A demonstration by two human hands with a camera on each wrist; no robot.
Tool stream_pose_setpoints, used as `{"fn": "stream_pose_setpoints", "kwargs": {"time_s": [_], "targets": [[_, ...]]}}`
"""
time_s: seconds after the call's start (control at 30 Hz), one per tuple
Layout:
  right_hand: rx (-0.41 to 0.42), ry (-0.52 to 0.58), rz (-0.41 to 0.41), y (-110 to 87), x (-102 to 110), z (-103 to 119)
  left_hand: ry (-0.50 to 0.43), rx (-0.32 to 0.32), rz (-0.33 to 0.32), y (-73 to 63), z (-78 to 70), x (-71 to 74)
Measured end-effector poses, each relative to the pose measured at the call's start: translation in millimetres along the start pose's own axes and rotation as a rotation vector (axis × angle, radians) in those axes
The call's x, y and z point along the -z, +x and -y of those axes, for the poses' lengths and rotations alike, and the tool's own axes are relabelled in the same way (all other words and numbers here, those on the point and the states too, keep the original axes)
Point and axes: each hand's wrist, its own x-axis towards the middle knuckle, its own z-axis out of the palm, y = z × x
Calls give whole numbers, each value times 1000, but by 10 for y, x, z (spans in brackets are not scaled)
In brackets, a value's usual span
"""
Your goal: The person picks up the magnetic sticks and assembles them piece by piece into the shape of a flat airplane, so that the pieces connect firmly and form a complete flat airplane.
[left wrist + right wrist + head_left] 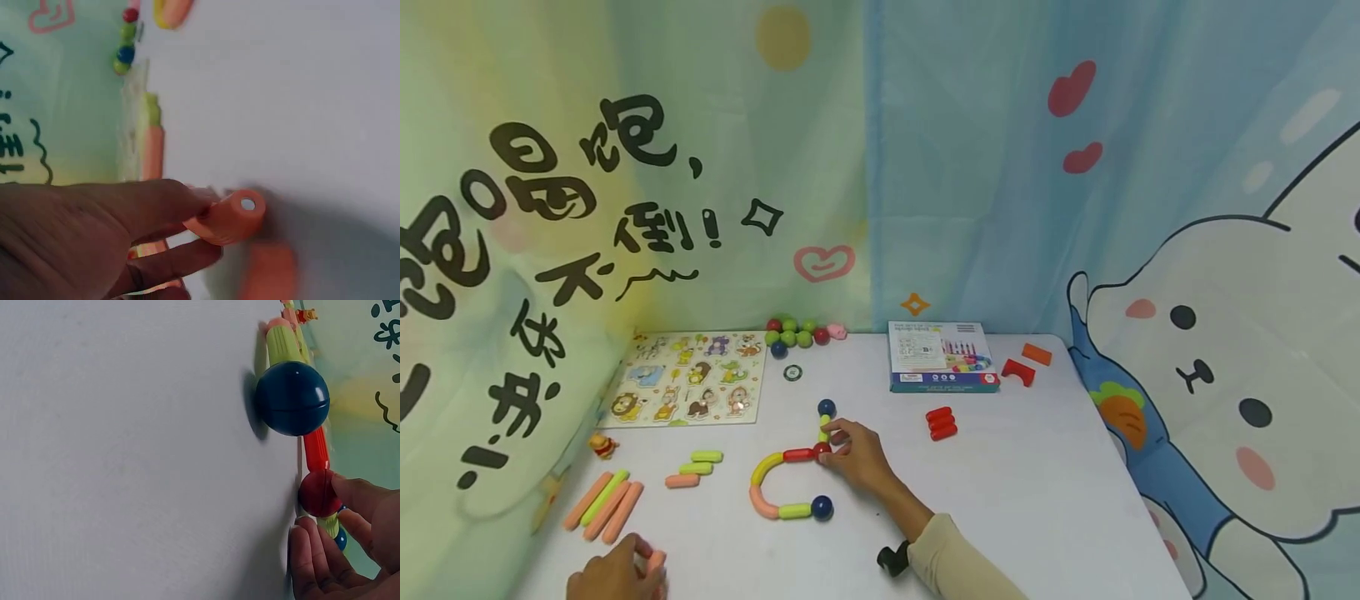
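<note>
In the head view, my right hand (863, 458) is at the top end of a hook-shaped chain of magnetic pieces. Its thumb and fingers pinch a red ball (317, 495) between a red rod (798, 456) and a short green rod (824, 429) topped by a dark blue ball (827, 407). From the red rod the chain curves through a yellow curved piece (765, 468), an orange curved piece (763, 503) and a green rod (795, 511) to another dark blue ball (822, 507). At the lower left, my left hand (612, 573) holds an orange curved piece (228, 219) between thumb and fingers.
Long orange and green rods (613, 510) and short rods (696, 468) lie at left, near a small figurine (602, 445). Farther back are a picture board (688, 379), several balls (789, 326) and a box (942, 357). Red pieces (942, 423) lie at right; a black object (892, 558) is by my right wrist.
</note>
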Motion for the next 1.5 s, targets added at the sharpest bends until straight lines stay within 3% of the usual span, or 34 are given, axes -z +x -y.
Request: {"fn": "stream_pose_setpoints", "kwargs": {"time_s": [0.17, 0.3, 0.4, 0.53, 0.73, 0.87, 1.07, 1.27, 1.4, 1.5], "targets": [[4, -4, -2, -1, 2, -12, -115, -185, -267, 35, -513, 61], [1, 3, -6, -17, 9, -16, -178, -363, -405, 295, -1007, 162], [4, 25, -2, -26, 6, -19, -186, -437, -411, 581, -1362, 210], [15, 36, 6, -25, 3, -26, -169, -480, -363, 980, -1768, 209], [34, 45, 6, -12, 18, -59, -164, -500, -385, 1417, -2201, 158], [49, 59, 17, -18, 10, -71, -215, -458, -395, 1550, -2326, 100], [68, 45, 29, -10, 0, -68, -408, -447, -391, 1563, -2326, 38], [91, 14, -62, 122, 38, -21, -471, -493, -429, 1455, -2186, 15], [112, -27, -150, 350, 104, 52, -485, -463, -403, 1336, -2107, -42], [105, -105, -172, 569, 126, 111, -493, -434, -374, 1273, -2088, -128]]}}
